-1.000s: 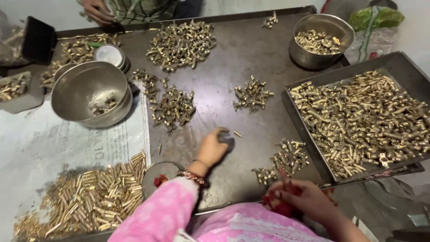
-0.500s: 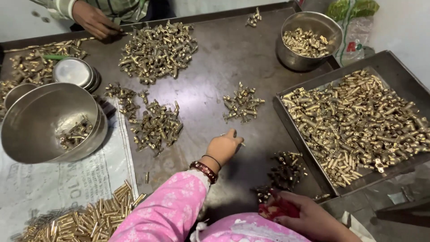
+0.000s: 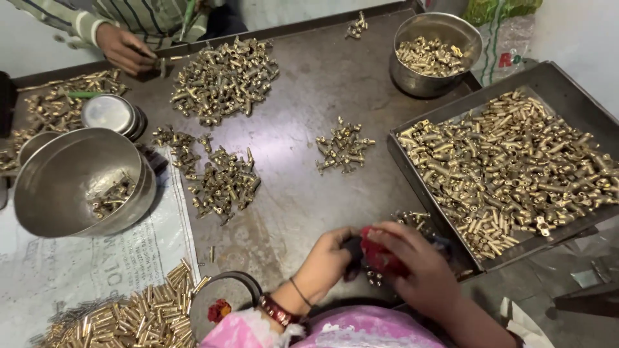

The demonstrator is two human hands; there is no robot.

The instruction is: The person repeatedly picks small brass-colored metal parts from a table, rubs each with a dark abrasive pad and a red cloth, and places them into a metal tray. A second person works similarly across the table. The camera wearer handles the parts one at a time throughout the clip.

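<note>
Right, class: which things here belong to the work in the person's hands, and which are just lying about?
In hand:
left hand
right hand
red-handled tool
small brass pieces beside the hands

Lying about:
tray of brass pieces
big steel bowl
far bowl
brass tubes
co-worker's hand

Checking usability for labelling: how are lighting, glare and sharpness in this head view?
Head view: even, soft light, shadows faint; mild glare on the large steel bowl rim; brass parts in the tray sharp; the left hand and right hand slightly motion-blurred around the red tool; edges bend a little.
</note>
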